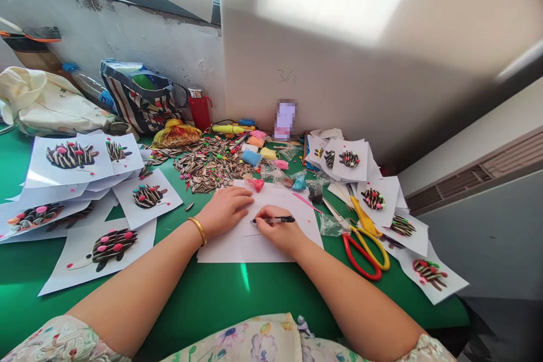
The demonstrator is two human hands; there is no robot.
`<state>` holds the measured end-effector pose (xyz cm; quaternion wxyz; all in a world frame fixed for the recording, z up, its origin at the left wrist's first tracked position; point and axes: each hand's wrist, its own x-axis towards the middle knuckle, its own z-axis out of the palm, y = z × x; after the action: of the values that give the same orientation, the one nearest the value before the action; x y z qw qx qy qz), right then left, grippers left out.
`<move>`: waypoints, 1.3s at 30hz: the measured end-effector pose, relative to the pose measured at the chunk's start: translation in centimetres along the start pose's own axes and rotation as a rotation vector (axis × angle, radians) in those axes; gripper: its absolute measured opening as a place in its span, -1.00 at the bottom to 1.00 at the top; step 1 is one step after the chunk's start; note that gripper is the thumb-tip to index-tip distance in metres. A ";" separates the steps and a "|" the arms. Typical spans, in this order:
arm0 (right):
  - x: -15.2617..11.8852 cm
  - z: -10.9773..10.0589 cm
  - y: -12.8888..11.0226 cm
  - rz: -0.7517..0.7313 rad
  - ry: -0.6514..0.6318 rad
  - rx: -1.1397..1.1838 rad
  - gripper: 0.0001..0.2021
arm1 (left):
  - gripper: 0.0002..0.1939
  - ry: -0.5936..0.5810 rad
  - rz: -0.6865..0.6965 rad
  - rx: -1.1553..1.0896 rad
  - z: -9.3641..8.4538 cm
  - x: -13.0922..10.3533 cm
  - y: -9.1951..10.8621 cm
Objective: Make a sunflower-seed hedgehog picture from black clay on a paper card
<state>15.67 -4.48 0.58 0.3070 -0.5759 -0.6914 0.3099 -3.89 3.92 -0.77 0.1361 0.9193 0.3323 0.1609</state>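
Note:
A sheet of white paper (263,251) lies in front of me on the green table, with a short drawn line on it. My left hand (225,209) rests flat on its left side, fingers stretched out, a gold bangle (199,231) at the wrist. Between the fingers of my right hand (275,229) is a black pen (280,219), its tip at the paper near the middle. Beyond the sheet spreads a heap of striped sunflower seeds (212,167). Lumps of coloured clay, such as a blue one (251,157), lie beside the heap.
Scissors (360,246) with red and yellow handles lie right of the paper. Sheets with seed-and-clay hedgehogs are piled at left (146,198) and right (377,201). A red flask (199,110), a striped bag (139,99) and a phone (284,120) stand along the wall.

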 end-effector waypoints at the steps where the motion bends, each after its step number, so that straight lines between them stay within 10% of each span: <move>1: 0.0 0.0 0.0 -0.003 0.001 0.000 -0.87 | -0.67 -0.001 0.000 0.003 0.0 0.0 0.0; 39: -1.6 -3.0 -1.2 -0.270 0.005 0.091 -0.84 | -0.62 -0.089 -0.073 0.036 -0.4 -0.2 -0.8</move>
<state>17.53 -6.06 3.30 0.3734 -0.4641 -0.7469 0.2954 -4.63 4.48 -0.71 0.1400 0.9152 0.3620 0.1086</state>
